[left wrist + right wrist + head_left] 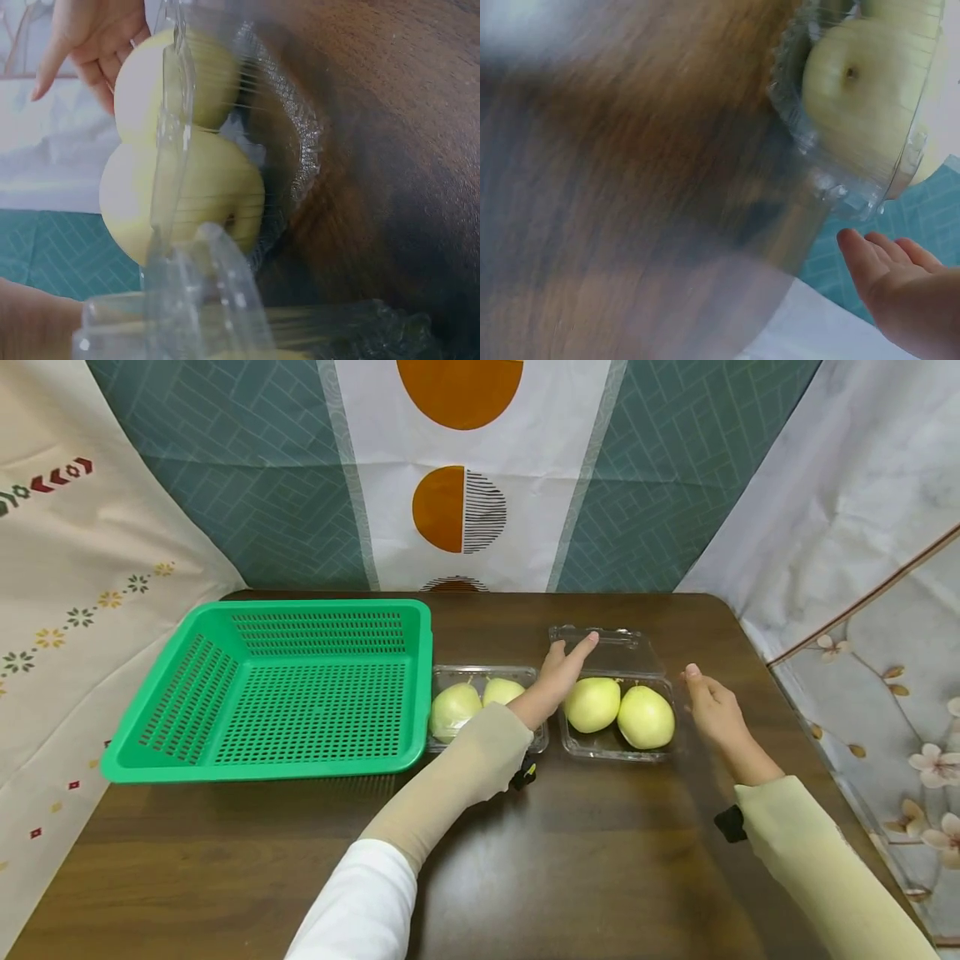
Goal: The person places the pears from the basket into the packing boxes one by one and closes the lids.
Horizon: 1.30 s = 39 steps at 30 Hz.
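Observation:
Two pale yellow-green pears (647, 717) lie in a clear plastic clamshell box (611, 752), its lid (611, 647) folded back behind it. My left hand (558, 677) hovers at the box's left rear corner, fingers extended and nothing held. To the right of the box, apart from it, my right hand (716, 714) is raised with its fingers loosely extended and holds nothing; the right wrist view shows the hand (900, 285) just beyond the box wall (847, 199). Left of that box sits a second clear box (487, 674) with two pears (455, 710), partly hidden by my left arm.
A green plastic basket (270, 772) with slotted walls stands at the left of the brown wooden table (585, 868), close to the second box. Patterned cloths (645, 485) hang behind and at both sides of the table.

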Each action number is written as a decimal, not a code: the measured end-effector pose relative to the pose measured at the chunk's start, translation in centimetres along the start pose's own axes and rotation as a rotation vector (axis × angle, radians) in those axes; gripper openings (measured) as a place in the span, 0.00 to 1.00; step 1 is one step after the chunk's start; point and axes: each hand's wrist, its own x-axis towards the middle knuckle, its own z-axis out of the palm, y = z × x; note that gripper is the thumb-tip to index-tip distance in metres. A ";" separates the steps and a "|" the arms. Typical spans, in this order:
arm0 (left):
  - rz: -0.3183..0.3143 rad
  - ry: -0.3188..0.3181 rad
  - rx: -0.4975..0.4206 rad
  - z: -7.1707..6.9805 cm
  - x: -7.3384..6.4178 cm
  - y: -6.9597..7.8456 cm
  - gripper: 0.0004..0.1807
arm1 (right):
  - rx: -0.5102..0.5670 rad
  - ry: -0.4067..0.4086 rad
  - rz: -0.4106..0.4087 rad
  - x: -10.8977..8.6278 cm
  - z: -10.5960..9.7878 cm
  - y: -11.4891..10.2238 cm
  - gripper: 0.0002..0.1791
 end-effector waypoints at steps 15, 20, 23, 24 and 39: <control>-0.105 0.006 -0.235 -1.0 0.7 0.2 0.43 | 0.224 -0.187 0.132 2.6 0.4 -0.8 0.52; -0.095 0.017 -0.311 -1.1 1.0 0.1 0.42 | 0.308 -0.183 0.181 3.1 0.7 -1.2 0.51; -0.100 0.018 -0.327 -1.0 1.0 0.1 0.42 | 0.376 -0.183 0.205 3.4 0.7 -1.2 0.51; -0.104 0.018 -0.327 -1.0 1.0 0.1 0.42 | 0.393 -0.185 0.212 3.4 0.7 -1.2 0.52; -0.122 0.065 -0.335 -0.8 0.7 0.3 0.44 | 0.502 -0.182 0.237 3.8 0.9 -0.9 0.52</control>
